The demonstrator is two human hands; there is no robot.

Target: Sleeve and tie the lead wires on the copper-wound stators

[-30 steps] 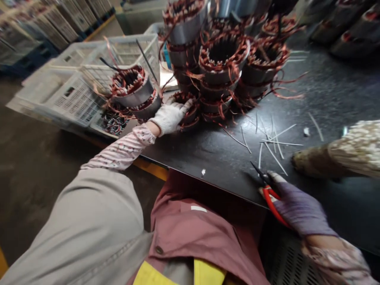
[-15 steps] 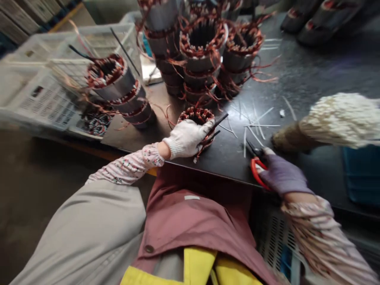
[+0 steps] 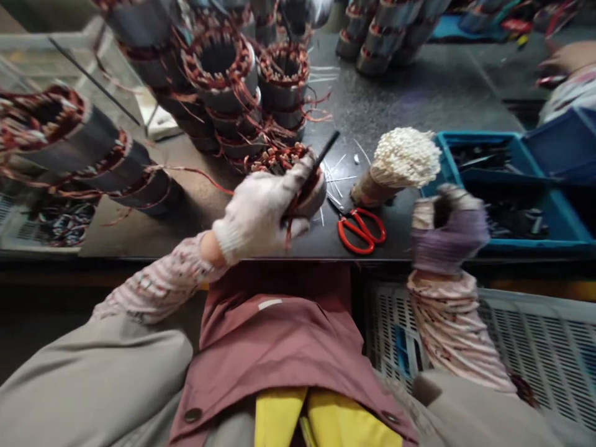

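Note:
My left hand, in a white knit glove, grips a small motor stator with copper windings at the table's front edge. A black sleeve sticks up beside its fingers; part of the stator is hidden by the hand. Red-handled scissors lie on the table to the right of the stator. My right hand, in a purple and white glove, is raised in front of the blue bin. It is blurred, but its fingers look apart and nothing shows in them.
Stacked stators stand behind my left hand, and another stack leans at the left. A bundle of thin white ties stands upright beside the scissors. Dark pieces fill the blue bin. A co-worker's arm shows at far right.
My right hand has let go of the red-handled scissors and moved right toward the blue bin. My left hand stays on the stator. The view has swung to the right.

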